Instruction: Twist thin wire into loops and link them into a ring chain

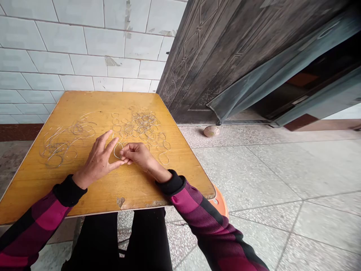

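Observation:
My right hand [137, 155] pinches a thin wire ring [115, 150] between thumb and fingertips, above the middle of the wooden table [135, 188]. Just left of it, my left hand [98, 158] is held with its fingers apart, thumb close to the right fingertips; no grip on the ring shows. Beyond my hands lies a tangled heap of wire loops [143, 124], with several linked loops [164, 145] on its right side. A loose bundle of curved wire pieces [60, 146] is spread on the table's left part.
A white tiled wall [84, 67] stands behind the table, and a dark carved door [203, 56] is at the right. An orange plastic stool [221, 201] shows beside the table's right corner. A stone-like lump [211, 131] rests on the floor by the doorway.

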The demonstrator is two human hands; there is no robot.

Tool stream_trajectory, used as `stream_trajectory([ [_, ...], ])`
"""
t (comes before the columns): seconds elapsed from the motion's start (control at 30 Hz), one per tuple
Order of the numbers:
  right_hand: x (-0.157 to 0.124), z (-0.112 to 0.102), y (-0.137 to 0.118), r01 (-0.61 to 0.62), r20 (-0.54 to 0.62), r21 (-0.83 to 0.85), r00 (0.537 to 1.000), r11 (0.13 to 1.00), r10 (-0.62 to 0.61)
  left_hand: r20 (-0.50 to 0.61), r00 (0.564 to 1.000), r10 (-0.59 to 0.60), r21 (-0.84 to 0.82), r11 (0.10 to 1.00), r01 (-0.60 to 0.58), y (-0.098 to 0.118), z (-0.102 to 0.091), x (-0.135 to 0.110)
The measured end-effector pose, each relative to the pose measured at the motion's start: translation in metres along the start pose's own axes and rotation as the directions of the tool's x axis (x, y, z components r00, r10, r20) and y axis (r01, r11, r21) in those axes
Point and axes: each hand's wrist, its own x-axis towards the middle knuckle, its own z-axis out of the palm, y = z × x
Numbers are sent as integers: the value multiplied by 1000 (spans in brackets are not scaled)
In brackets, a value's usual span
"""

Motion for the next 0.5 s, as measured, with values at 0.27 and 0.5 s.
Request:
stream_trajectory([
  [0.27, -4, 4, 0, 50, -49, -245, 997, 968, -63, -85, 996, -7, 58, 998, 12, -9, -7, 1],
  [0.5, -5, 4, 3, 101, -78, -403, 986, 910, -144, -151, 972, -183, 37, 981, 190, 1, -11, 1],
])
